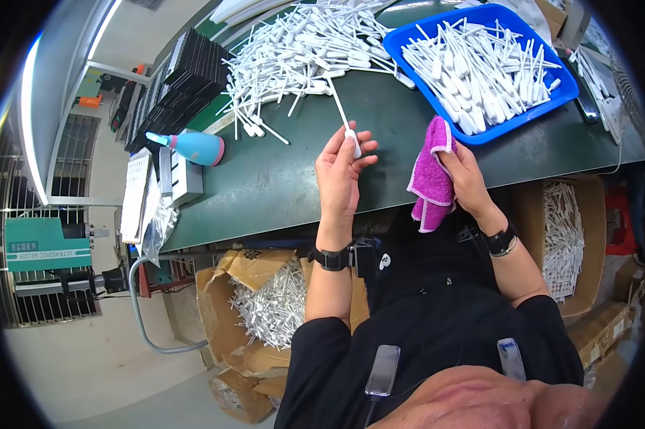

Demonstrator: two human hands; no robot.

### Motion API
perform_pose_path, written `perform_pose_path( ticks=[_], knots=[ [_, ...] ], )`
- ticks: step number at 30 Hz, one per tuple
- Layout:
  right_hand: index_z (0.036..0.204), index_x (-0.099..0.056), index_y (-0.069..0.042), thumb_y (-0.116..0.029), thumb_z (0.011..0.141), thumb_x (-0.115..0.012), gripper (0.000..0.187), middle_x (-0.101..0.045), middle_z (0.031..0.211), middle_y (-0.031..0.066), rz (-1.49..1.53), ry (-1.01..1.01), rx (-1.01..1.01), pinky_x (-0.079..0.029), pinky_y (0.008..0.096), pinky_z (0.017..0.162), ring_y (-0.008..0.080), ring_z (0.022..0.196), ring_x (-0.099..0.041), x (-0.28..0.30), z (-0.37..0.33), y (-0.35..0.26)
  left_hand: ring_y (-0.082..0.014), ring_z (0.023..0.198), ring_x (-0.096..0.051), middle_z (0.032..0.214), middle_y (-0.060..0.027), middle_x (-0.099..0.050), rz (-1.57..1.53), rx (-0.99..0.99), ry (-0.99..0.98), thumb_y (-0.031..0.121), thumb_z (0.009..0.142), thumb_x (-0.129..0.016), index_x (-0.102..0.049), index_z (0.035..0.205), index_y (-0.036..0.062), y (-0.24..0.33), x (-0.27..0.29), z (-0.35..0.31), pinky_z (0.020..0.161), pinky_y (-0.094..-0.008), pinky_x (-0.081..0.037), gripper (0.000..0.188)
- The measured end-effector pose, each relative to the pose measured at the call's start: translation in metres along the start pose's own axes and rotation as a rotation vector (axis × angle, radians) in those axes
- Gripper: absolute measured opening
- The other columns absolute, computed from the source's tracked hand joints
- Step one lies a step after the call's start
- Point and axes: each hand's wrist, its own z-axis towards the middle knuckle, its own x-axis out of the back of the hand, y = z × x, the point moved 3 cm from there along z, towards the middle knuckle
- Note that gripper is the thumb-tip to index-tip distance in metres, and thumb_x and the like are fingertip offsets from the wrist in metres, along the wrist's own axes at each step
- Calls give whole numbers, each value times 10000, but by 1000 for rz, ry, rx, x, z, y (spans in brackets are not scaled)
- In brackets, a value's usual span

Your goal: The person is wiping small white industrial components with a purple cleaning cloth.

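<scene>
My left hand pinches a white plastic stick with a thick rounded end. Its thin shaft points up and away over the green table. In my right hand hangs a folded purple cloth with a white edge, beside the table's front edge and apart from the stick. A large loose pile of similar white sticks lies on the far part of the table. To the right of it, a blue tray holds many more of them.
Stacked black trays, a light blue squeeze bottle and a grey-white box stand at the table's left. Below are cardboard boxes of white pieces on the left and another carton on the right.
</scene>
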Motion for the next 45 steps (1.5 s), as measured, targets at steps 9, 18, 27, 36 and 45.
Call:
perform_pose_path(
  ticks=[9,18,27,36,45],
  knots=[
    [1065,-548,-24,-241,985,-455,249,-577,911,-16,23,34,0,-453,207,716,40,803,-541,0,-1,-1,-174,741,-653,960,-147,-643,-17,83,-26,129,912,-507,-497,1215,-48,-2,2,-7,566,-251,-548,351],
    [1189,-515,-44,-296,999,-375,345,-602,1040,37,603,257,-199,-462,295,848,125,933,-580,-20,1,-21,-126,601,-605,890,-133,-651,80,-25,-45,155,938,-502,-549,1152,-21,3,-12,-22,470,-220,-496,281],
    [934,-515,-107,-281,1000,-359,243,-540,772,-1,819,-332,-55,-402,232,537,102,602,-502,-22,29,-12,-104,407,-476,584,-9,-529,537,242,-381,224,957,-490,-535,944,32,-25,-33,-62,375,-208,-364,197],
    [948,-531,-95,-271,989,-406,219,-547,815,-10,557,360,23,-419,228,577,73,660,-508,-20,25,-9,-238,409,-532,543,-80,-544,1062,-483,-156,257,909,-579,-552,850,46,-23,-34,-57,383,-318,-383,221],
    [1097,-549,-64,-219,976,-458,217,-585,1004,7,364,77,-72,-466,226,770,68,892,-557,-33,11,-1,-345,522,-579,634,-173,-589,1371,-582,-123,179,897,-577,-581,893,43,-37,-54,-68,464,-389,-432,136]
  ],
)
